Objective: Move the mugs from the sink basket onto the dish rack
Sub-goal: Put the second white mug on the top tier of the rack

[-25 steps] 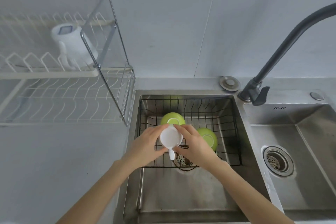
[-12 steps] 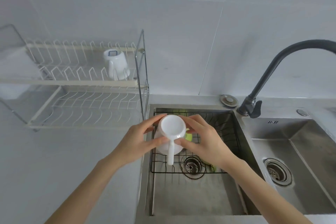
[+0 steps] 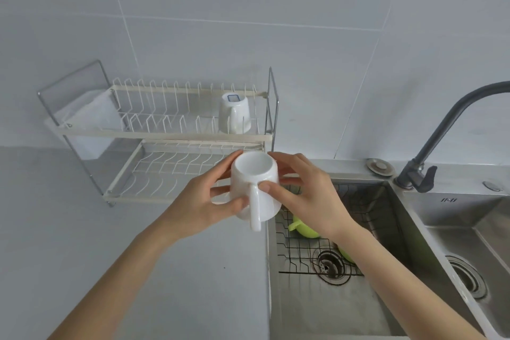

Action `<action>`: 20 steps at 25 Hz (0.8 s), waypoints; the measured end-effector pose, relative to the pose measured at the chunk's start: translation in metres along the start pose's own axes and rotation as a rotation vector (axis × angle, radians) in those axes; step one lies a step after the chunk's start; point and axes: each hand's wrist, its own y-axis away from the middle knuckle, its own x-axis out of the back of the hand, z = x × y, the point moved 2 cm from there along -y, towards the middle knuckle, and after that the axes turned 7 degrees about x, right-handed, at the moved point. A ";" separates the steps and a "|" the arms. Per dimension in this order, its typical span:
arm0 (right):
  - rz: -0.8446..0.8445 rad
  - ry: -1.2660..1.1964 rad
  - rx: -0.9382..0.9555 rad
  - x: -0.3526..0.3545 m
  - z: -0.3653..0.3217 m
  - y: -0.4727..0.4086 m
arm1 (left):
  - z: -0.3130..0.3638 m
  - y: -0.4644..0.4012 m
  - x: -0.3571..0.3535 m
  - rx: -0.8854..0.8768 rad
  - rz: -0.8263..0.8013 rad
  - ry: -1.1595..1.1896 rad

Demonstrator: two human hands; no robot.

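White mug [image 3: 255,190] being held inverted, handle toward camera, above bench [image 3: 138,270] edge beside sink [image 3: 317,312]. Left hand [image 3: 201,207] and right hand [image 3: 309,193] fingers being wrapped around mug sides. 2 green mugs [image 3: 305,229] being left in sink basket [image 3: 367,212]. 1 white mug [image 3: 234,113] being kept inverted on dish rack [image 3: 165,135] upper tier, right end.
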 end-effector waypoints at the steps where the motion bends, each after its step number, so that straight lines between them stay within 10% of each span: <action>1: 0.004 0.002 0.003 -0.006 -0.007 -0.004 | -0.002 0.002 0.008 -0.004 -0.002 -0.012; 20: -0.047 0.124 0.123 -0.065 -0.091 -0.165 | 0.033 -0.052 0.183 -0.136 0.162 -0.101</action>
